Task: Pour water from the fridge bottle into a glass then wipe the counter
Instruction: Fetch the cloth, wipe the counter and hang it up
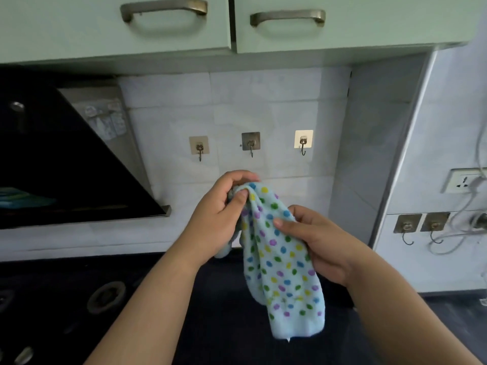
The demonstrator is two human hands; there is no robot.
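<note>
A light-blue cloth [282, 270] with coloured polka dots hangs in front of me above the dark counter [226, 325]. My left hand [218, 217] grips its bunched top end, thumb and fingers curled round it. My right hand [319, 243] pinches the cloth's right edge a little lower. The cloth's free end dangles just over the counter. No bottle or glass is in view.
Three adhesive hooks [251, 144] sit on the tiled wall just above my hands. A black chimney hood [66, 167] slants at the left over a gas stove [105, 296]. Cabinets [237, 22] overhang above. A wall socket [463, 180] with cables and two more hooks [421, 225] are at the right.
</note>
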